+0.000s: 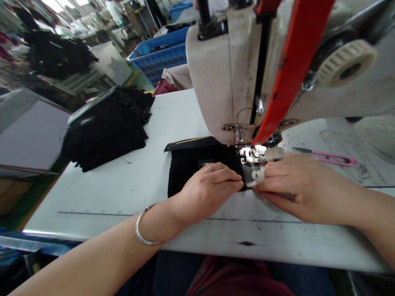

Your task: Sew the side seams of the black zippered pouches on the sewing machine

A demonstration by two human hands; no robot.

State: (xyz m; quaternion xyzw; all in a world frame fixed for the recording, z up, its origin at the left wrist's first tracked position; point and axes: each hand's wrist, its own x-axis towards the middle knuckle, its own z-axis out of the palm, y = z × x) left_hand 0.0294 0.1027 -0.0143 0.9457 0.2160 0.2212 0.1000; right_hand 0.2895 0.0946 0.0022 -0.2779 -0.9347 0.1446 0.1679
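Observation:
A black fabric piece [191, 166] with a gold zipper edge and a small label lies on the sewing table [123, 185], under the presser foot [254, 154] of a white sewing machine [222, 70]. My left hand [210, 187], with a ring and a silver bracelet, lies on the fabric with its fingers pressed together at the right edge. My right hand [293, 181] rests just right of the needle, fingers close together, pinching a small white piece [257, 176] against the fabric edge.
A stack of black fabric pieces [105, 127] sits at the table's left back. Pink thread snips [330, 157] lie to the right behind my right hand. Blue plastic crates [163, 53] stand beyond the table. A red strap [290, 70] hangs from the machine.

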